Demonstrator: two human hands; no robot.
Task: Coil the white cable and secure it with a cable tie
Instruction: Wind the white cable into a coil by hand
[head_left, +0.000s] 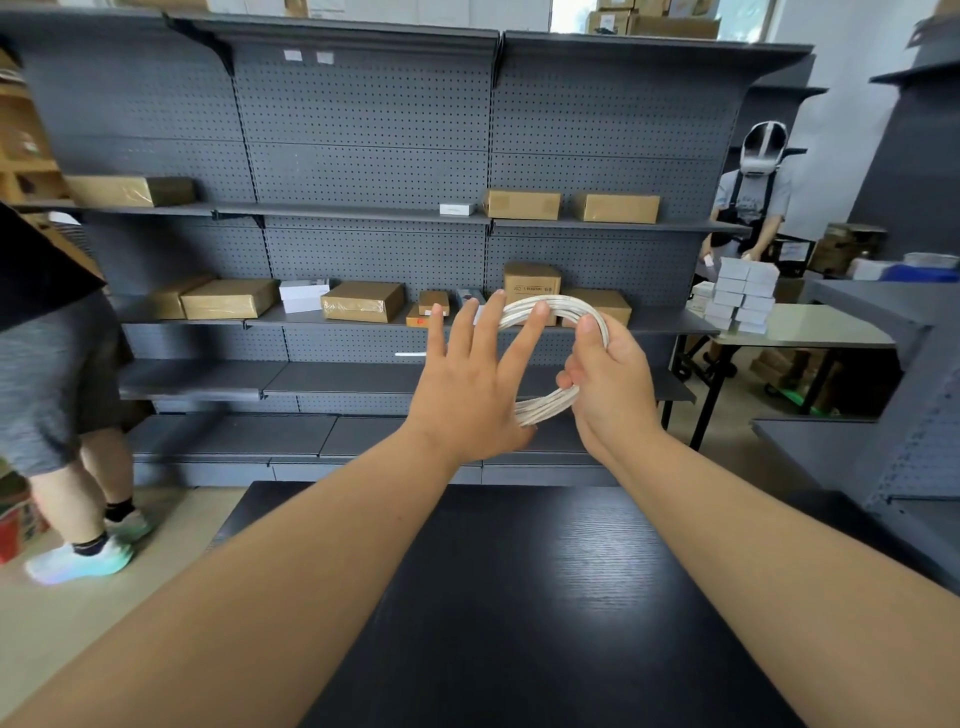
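The white cable (563, 306) is wound into a round coil of several loops, held up in the air above the black table (545, 597). My right hand (610, 387) grips the coil's right side, thumb on top and fingers curled around the strands. My left hand (475, 374) has its fingers spread and straight; its palm lies against the coil's left side, with the index finger resting across the top loops. The lower loops (545, 408) show between both hands. No cable tie is visible.
Grey pegboard shelving (363, 156) with cardboard boxes (363, 301) stands behind the table. A person in shorts (67, 405) stands at the left. Another person (753, 208) stands at the right by a table with stacked white boxes (743, 296).
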